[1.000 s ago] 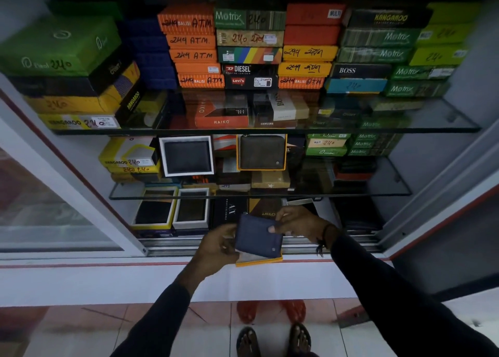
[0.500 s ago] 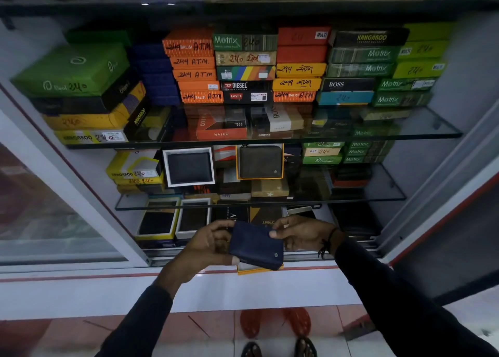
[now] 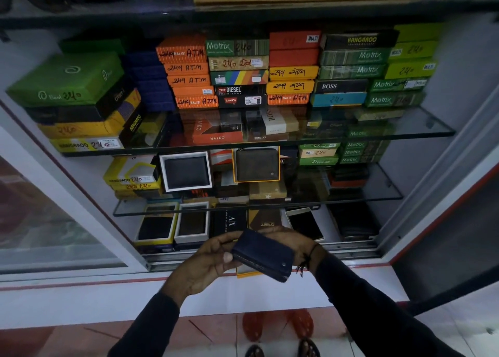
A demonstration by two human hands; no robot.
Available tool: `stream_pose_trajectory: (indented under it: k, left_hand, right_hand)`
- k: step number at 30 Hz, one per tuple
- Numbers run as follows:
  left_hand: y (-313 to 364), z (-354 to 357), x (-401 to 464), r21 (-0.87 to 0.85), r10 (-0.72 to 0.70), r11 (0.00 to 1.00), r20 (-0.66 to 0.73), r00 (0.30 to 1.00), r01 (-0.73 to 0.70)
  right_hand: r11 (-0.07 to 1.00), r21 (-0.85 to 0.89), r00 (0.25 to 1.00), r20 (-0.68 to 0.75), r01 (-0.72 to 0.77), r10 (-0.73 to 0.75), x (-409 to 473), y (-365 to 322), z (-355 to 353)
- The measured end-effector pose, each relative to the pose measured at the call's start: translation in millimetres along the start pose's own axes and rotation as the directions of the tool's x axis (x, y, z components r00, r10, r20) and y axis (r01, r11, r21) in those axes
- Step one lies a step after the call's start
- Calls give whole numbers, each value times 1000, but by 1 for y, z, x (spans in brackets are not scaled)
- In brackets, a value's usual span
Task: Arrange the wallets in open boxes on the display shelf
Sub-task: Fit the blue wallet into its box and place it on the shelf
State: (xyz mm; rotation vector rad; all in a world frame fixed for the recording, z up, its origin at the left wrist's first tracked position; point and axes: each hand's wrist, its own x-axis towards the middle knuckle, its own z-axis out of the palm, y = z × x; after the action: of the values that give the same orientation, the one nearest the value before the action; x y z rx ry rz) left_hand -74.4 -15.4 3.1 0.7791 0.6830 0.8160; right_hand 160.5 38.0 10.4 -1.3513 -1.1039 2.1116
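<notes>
We've got the dark blue zip wallet point(image 3: 263, 255) right in front of us, and it has tipped since a second ago: it was held almost flat-on to us, and now its zip edge faces us and it slants down to the right. Under it the orange-edged open box point(image 3: 246, 273) has nearly vanished, only a corner peeking out below. To us that reads as the wallet not yet seated in its box, so this one isn't ready for the shelf.

Our left hand point(image 3: 208, 264) is curled partway, thumb pressed on the wallet's left end, fingers tucked beneath. Our right hand point(image 3: 290, 242) wraps behind the far edge; the wallet hides most of it, so how far those fingers are closed we can't say, though it plainly touches the wallet. Which hand carries the box we cannot tell.

Just beyond, on the bottom level, sit a yellow open box point(image 3: 156, 228) and a white open box point(image 3: 192, 223), each with a dark wallet inside. Up a level, a white-framed box point(image 3: 185, 171) and an orange-framed box point(image 3: 256, 164) stand propped upright on the middle glass shelf point(image 3: 364, 196). Furthest back, the closed stock boxes point(image 3: 237, 70) stack up on top.
</notes>
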Motion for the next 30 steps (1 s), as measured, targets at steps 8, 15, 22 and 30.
stream_pose_trajectory:
  k: [8,15,22,30]
  left_hand:
    - [-13,4,6,-53,83,994,-234,969,-98]
    - [-25,-13,3,-125,101,966,-620,778,-225]
    - [-34,2,27,177,233,972,-692,683,-153]
    - [-43,-1,25,120,202,979,-640,742,-163]
  right_hand:
    - [991,137,1000,15,5,-7,-1,10,-4]
    - [986,19,972,-170,168,-162,-4,15,-22]
    - [818,-473,872,-183,327,-454,-1,17,24]
    - [633,-661,788,-101,403,-607,-4,22,57]
